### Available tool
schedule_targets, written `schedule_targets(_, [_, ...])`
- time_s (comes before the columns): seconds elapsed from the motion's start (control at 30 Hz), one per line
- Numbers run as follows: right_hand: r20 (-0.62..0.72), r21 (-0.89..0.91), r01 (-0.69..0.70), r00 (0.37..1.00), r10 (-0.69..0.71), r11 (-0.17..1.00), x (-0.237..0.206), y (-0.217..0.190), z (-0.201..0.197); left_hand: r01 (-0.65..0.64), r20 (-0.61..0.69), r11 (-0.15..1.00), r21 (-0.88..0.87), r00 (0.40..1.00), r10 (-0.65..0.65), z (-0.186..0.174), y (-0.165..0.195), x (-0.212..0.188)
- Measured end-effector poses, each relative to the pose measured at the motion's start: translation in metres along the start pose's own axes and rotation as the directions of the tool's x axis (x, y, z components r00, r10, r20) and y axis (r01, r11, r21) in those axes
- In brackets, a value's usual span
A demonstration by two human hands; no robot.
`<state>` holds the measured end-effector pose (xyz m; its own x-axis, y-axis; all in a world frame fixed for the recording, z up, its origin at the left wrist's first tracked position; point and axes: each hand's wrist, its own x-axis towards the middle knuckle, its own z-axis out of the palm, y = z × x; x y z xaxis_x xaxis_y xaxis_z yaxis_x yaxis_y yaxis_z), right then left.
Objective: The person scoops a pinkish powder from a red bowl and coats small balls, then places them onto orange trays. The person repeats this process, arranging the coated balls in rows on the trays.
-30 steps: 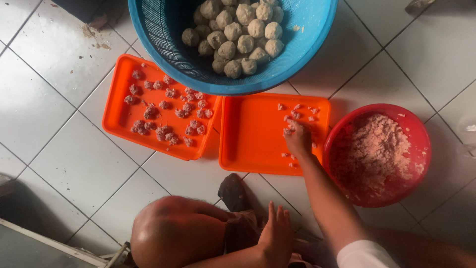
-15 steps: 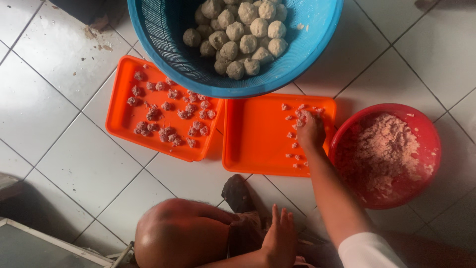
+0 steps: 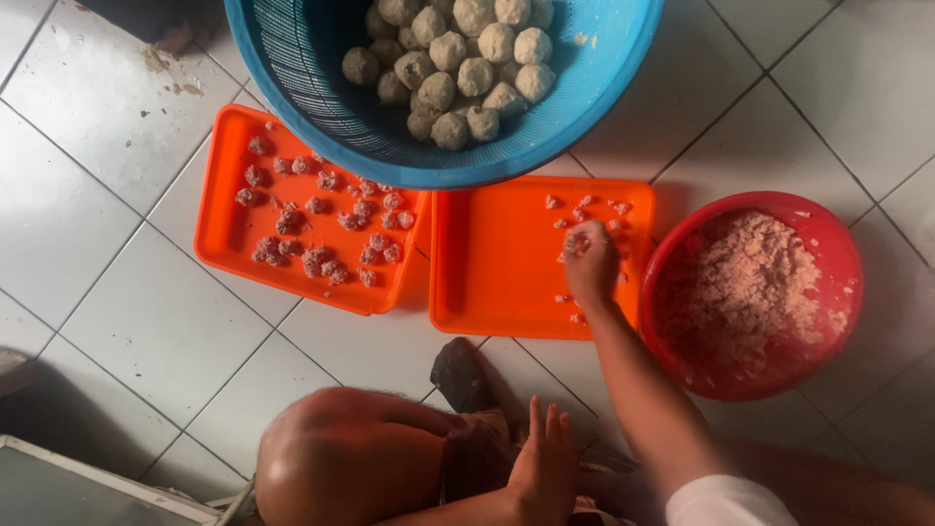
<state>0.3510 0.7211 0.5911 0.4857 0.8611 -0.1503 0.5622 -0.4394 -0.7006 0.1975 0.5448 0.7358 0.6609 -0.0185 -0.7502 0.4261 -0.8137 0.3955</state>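
My right hand (image 3: 590,263) pinches a small pink meat lump (image 3: 575,242) over the right orange tray (image 3: 497,263); my left hand (image 3: 545,463) rests spread near my knee. I judge crowded lumps could stick together beside the red bowl (image 3: 838,244).

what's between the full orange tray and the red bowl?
In the head view, the second orange tray lies between the full orange tray and the red bowl. It holds a few small pink pieces, with the right hand on them.
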Motion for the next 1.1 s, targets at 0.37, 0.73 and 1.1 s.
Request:
schedule_targets(0.37, [0.175,0.35,0.072,0.974,-0.141,0.934,-0.067,-0.009,-0.015,0.028,-0.003,1.0,0.007,1.0,-0.028,-0.008,0.037,-0.033])
schedule_targets(0.73, [0.18,-0.302,-0.104,0.97,0.163,0.948,-0.207,0.079,-0.086,-0.072,-0.006,0.994,0.085,0.997,0.073,0.018,0.072,-0.073])
schedule_targets(1.1, [0.257,-0.388,0.188,0.962,-0.089,0.902,-0.274,0.067,-0.103,-0.022,-0.043,0.992,0.125,0.999,0.028,0.029,0.099,-0.104])
